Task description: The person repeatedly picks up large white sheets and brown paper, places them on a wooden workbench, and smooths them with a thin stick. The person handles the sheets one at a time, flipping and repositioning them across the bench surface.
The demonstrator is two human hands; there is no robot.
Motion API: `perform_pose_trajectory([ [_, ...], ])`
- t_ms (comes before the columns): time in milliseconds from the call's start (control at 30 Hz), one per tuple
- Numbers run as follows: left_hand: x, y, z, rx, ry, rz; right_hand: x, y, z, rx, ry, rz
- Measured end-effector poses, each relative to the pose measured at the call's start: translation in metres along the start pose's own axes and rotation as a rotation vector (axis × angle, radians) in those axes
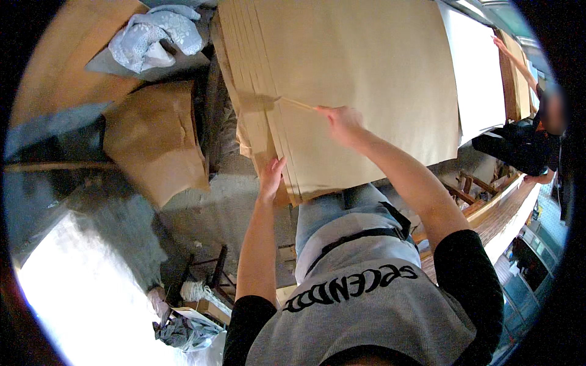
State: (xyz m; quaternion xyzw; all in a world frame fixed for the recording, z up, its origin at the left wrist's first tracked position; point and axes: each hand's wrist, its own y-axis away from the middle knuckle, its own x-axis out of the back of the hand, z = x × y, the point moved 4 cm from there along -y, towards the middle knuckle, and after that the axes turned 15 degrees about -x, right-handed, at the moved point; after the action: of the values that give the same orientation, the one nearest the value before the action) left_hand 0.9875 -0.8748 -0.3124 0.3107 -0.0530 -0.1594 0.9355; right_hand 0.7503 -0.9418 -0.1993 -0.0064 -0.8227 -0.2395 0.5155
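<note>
A large stack of brown paper sheets (372,79) lies before me, its left edges fanned out in narrow steps. My right hand (343,124) is closed around a thin, light-coloured stick (298,104) held over the paper and pointing left. The stick's far end meets a blurred dark patch on the stepped edges; I cannot tell whether that is bristles or shadow. At the near left corner of the stack, my left hand (271,177) grips the paper's edge, thumb on top and the other fingers partly hidden.
White sheets (476,73) adjoin the stack at right, with another person (519,137) beyond, one hand at their far edge. A loose brown sheet (160,137) and a patterned cloth (157,36) lie at left. A wooden bench (494,222) stands at right; rope (201,291) and plastic lie low left.
</note>
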Motion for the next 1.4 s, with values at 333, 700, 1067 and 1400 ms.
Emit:
perform_pose_trajectory([
  [333, 0.001, 0.002, -0.003, 0.019, 0.049, -0.01, 0.006, 0.024, 0.022, -0.104, 0.166, -0.118],
  [700, -0.051, 0.1, -0.027, 0.036, 0.855, -0.178, 0.056, 0.025, 0.132, -0.23, -0.319, 0.019],
  [1067, -0.251, 0.071, -0.058, 0.209, 0.696, 0.325, 0.103, 0.128, 0.371, -0.5, -0.375, -0.023],
  [1400, -0.242, 0.105, -0.106, 0.163, 0.761, 0.37, 0.118, 0.148, 0.453, -0.369, -0.065, 0.008],
])
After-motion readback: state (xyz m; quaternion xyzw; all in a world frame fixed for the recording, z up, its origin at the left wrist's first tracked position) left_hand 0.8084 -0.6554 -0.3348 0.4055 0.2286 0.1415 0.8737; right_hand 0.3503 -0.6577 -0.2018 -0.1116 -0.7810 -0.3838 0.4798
